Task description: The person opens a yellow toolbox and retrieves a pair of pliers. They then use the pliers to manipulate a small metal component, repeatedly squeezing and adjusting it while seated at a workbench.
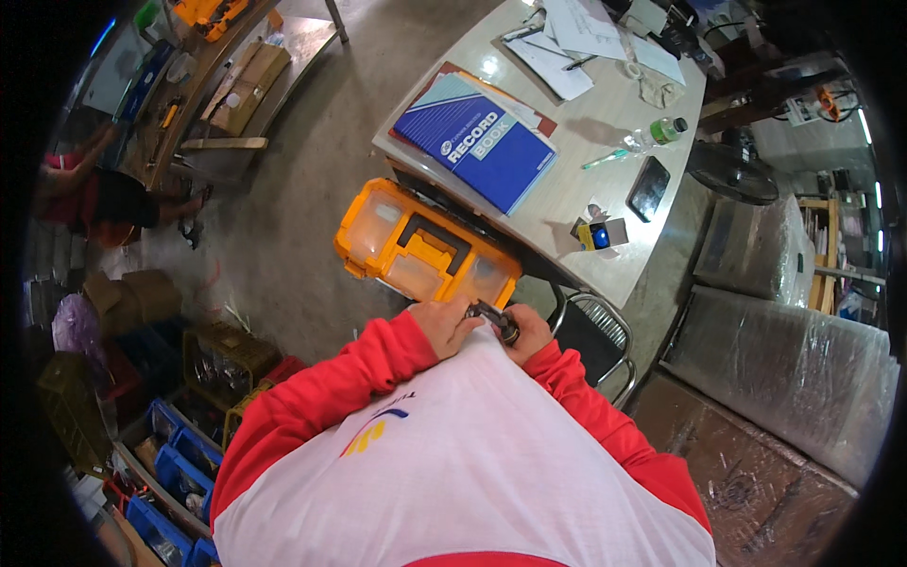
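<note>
Close in front of my shirt, both hands meet at a small dark metal tool (491, 314) with a rounded end; its exact kind is too small to make out. My left hand (442, 328) is closed, its fingertips at the tool's left end. On the other side, my right hand (529, 333) is closed around the thicker, rounded end. The shirt hides part of both hands. Just beyond them is an orange tool case (399, 253) with clear lid panels and a dark handle.
A desk (590, 170) bears a blue book (477, 142), papers, a bottle (657, 134), a phone (649, 189) and a small opened box (602, 234). A black chair (588, 331) stands at right, near wrapped panels (784, 369). Blue bins (179, 477) are lower left; another person (104, 194) is far left.
</note>
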